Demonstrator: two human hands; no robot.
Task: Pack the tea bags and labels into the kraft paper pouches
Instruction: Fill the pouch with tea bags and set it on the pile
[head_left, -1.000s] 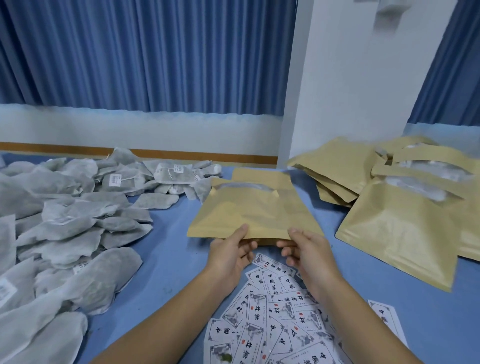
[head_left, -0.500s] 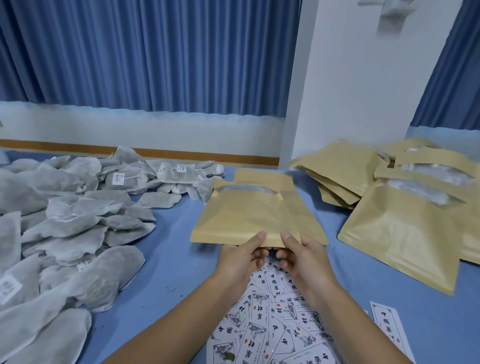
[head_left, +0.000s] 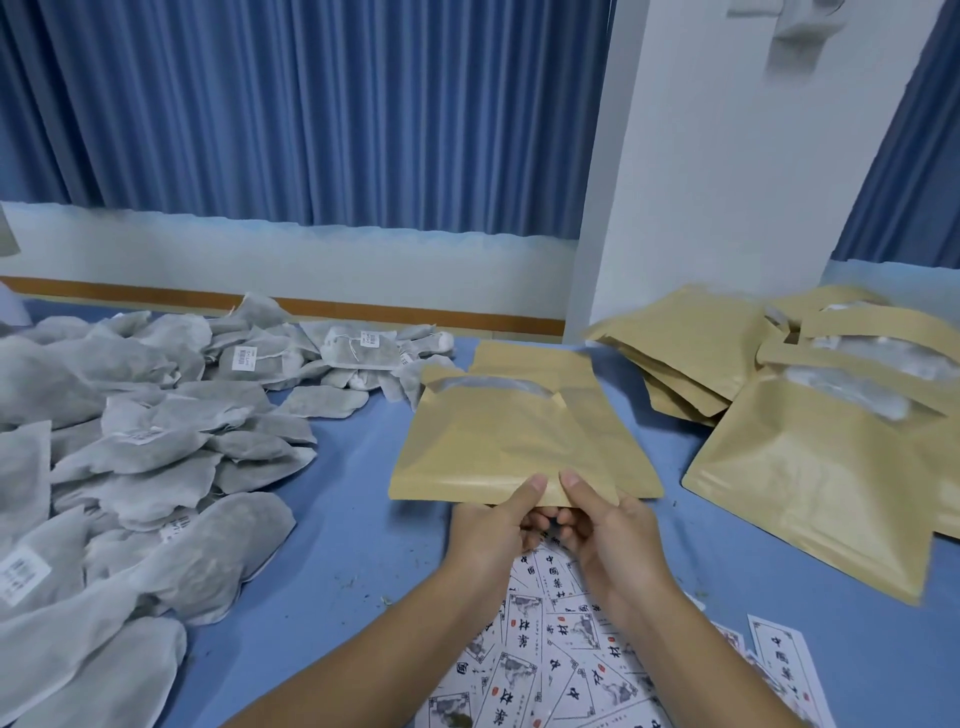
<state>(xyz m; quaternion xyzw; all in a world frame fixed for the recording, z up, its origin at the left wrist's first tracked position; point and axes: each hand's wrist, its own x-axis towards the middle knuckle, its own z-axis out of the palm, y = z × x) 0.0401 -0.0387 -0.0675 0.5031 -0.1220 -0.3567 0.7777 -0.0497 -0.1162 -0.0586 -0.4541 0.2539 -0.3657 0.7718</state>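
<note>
Kraft paper pouch (head_left: 493, 441) held above the blue surface (head_left: 353, 545), centre of view, window end tilted away, near edge pinched in both hands. Left hand (head_left: 488, 530) gripping that edge, thumb flat on top, fingers (head_left: 537, 519) curled underneath. Right hand (head_left: 613, 540) just beside it, gripping the same edge the same way, thumb tips nearly touching. Behind the pouch, offset to the right, more kraft paper of the same colour; cannot tell whether a second pouch or part of the first.

Below the wrists, flat on the surface: printed labels (head_left: 545, 670), white with black characters and small red seals, overlapping in a loose spread. One more label (head_left: 784, 660) lying apart to the right, near the lower edge.

To the left, a wide heap of grey tea bags (head_left: 145, 457), piled several deep, some with small white tags on strings, reaching from the near left corner to the far edge of the surface, close to the held pouch's far-left corner.

To the right, well apart from the hands, a stack of further kraft pouches (head_left: 810, 483), windows on the upper ones showing pale contents too blurred to name.

Beyond the surface: pleated blue curtain (head_left: 311, 114), white wall band with a wooden strip, and a white pillar (head_left: 727, 182).
</note>
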